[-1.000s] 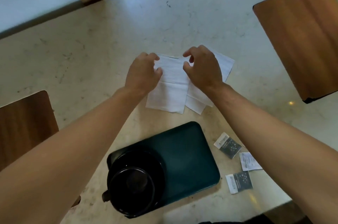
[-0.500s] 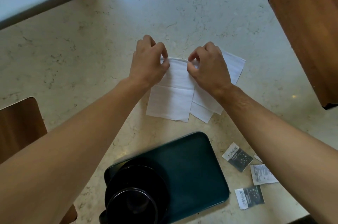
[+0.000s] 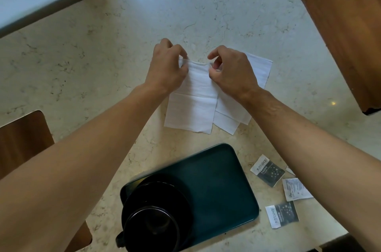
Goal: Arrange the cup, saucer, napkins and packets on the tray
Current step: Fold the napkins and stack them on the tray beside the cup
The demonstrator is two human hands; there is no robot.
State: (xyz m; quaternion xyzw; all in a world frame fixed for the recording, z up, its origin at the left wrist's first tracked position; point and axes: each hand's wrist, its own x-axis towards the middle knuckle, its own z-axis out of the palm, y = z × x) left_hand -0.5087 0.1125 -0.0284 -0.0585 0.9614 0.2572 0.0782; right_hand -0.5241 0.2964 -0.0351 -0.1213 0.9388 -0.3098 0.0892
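Beyond the tray (image 3: 216,179), the left hand (image 3: 167,68) and right hand (image 3: 233,72) pinch the top napkin's (image 3: 195,103) far edge with curled fingers (image 3: 214,54).

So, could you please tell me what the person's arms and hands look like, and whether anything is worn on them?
Both forearms are bare up to the picture's edge: no sleeves show. The left hand and right hand wear no gloves, and no rings, watch or bracelet are visible on the sides in view.
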